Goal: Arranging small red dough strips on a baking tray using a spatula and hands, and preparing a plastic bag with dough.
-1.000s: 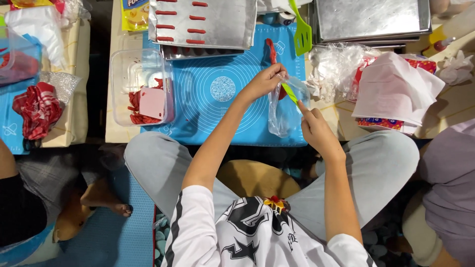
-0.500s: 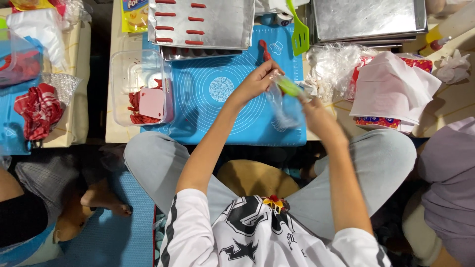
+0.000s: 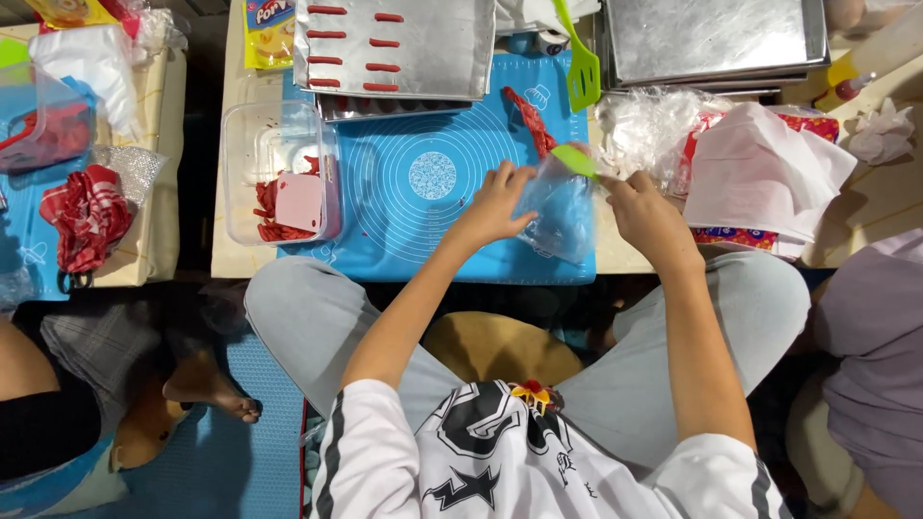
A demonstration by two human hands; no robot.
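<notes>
Head view, looking down over low table edge. Clear plastic bag [image 3: 556, 213] held up between both hands above the blue silicone baking mat [image 3: 423, 207]; bag contents hard to make out, film is see-through and blurred. Left hand [image 3: 495, 204] pinches the bag's left edge, fingers closed on the film. Right hand [image 3: 649, 216] grips the right edge together with a light green strip [image 3: 575, 160] at the bag mouth; what the strip is cannot be told. Person's forearms and knees cover the mat's near edge.

Containers: clear plastic tub [image 3: 279, 173] at mat's left, holding red strips and a pink scraper card [image 3: 299, 202]. Metal baking tray [image 3: 394, 48] at top, rows of short red pieces on it, upper part cut off by frame. Second metal tray [image 3: 716, 38] top right, stacked, contents not visible.

Around: green spatula [image 3: 581, 67] between the trays; red dough strip [image 3: 532, 120] on the mat just above the bag; crumpled clear plastic [image 3: 649, 125] and white paper [image 3: 764, 168] to the right. Another person's leg and foot [image 3: 207, 389] at lower left, partly cut off
</notes>
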